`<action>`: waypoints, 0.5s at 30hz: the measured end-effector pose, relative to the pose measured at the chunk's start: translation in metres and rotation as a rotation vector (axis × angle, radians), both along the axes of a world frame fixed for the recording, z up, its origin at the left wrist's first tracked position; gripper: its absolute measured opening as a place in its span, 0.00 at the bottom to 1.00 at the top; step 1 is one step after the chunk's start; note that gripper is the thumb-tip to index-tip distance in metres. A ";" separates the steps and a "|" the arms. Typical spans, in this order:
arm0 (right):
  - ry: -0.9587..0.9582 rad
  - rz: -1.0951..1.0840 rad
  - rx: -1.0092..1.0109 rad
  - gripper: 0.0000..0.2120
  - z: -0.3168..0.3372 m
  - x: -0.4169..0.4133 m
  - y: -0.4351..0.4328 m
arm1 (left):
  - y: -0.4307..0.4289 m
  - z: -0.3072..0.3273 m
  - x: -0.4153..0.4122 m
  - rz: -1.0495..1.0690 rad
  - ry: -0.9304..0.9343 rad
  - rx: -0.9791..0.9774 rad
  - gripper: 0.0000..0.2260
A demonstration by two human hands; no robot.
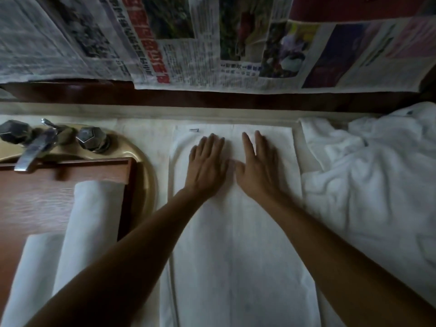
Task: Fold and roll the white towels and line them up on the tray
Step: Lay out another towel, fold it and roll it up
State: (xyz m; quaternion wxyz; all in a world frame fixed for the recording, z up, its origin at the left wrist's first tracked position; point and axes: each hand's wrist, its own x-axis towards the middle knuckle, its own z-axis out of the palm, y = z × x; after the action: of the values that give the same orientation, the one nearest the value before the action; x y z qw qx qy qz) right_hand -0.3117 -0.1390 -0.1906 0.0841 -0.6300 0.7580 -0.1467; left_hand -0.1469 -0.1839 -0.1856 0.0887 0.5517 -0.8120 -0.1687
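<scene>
Table (146, 138), ctr: folded white towel (236, 244) lies flat, lengthwise. L grip (207, 166) & R grip (257, 166) press its far end side by side, both open, fingers straight. Left: wooden tray (35, 199) w/ two rolled towels (92, 220). Right: towel heap (365, 180). Behind: newspapers (188, 43).
</scene>
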 end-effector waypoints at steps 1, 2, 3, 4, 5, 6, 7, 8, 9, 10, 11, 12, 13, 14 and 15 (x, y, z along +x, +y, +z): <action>0.045 -0.023 0.030 0.33 -0.008 -0.005 -0.002 | -0.006 -0.005 0.004 0.014 -0.040 0.022 0.29; 0.090 -0.044 0.045 0.33 -0.014 -0.017 -0.003 | -0.012 -0.008 0.014 0.040 -0.071 0.020 0.29; 0.132 -0.062 0.051 0.33 -0.017 -0.033 -0.004 | -0.020 -0.010 0.026 0.065 -0.103 0.006 0.30; 0.156 -0.070 0.066 0.33 -0.017 -0.051 -0.006 | -0.028 -0.010 0.039 0.086 -0.135 0.002 0.30; 0.160 -0.061 0.098 0.33 -0.014 -0.067 -0.009 | -0.036 -0.010 0.051 0.098 -0.162 0.020 0.31; 0.158 -0.036 0.139 0.33 -0.008 -0.077 -0.012 | -0.043 -0.008 0.061 0.101 -0.189 0.040 0.31; 0.144 -0.015 0.168 0.33 -0.001 -0.080 -0.012 | -0.046 -0.005 0.067 0.103 -0.215 0.043 0.31; 0.120 -0.006 0.168 0.32 0.005 -0.077 -0.010 | -0.044 -0.001 0.069 0.107 -0.230 0.024 0.31; 0.090 -0.006 0.141 0.32 0.012 -0.069 -0.003 | -0.035 0.003 0.067 0.108 -0.228 -0.006 0.31; 0.072 -0.004 0.097 0.32 0.016 -0.055 0.008 | -0.020 0.007 0.060 0.101 -0.205 -0.043 0.30; 0.063 0.003 0.042 0.31 0.016 -0.039 0.024 | 0.003 0.010 0.050 0.080 -0.161 -0.068 0.29; 0.069 0.021 -0.010 0.31 0.014 -0.021 0.043 | 0.032 0.011 0.039 0.049 -0.097 -0.078 0.29; 0.082 0.047 -0.031 0.30 0.010 -0.003 0.064 | 0.062 0.008 0.030 0.009 -0.037 -0.065 0.28; 0.103 0.079 -0.033 0.30 0.004 0.009 0.084 | 0.090 0.003 0.025 -0.026 -0.002 -0.048 0.28; 0.134 0.111 -0.021 0.29 -0.002 0.014 0.097 | 0.110 -0.004 0.027 -0.042 0.002 -0.035 0.28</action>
State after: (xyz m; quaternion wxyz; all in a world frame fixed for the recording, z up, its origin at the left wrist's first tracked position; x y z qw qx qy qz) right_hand -0.2980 -0.0415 -0.1928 0.0346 -0.6801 0.7244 -0.1071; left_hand -0.1202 -0.0737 -0.1898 0.0958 0.5328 -0.8260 -0.1568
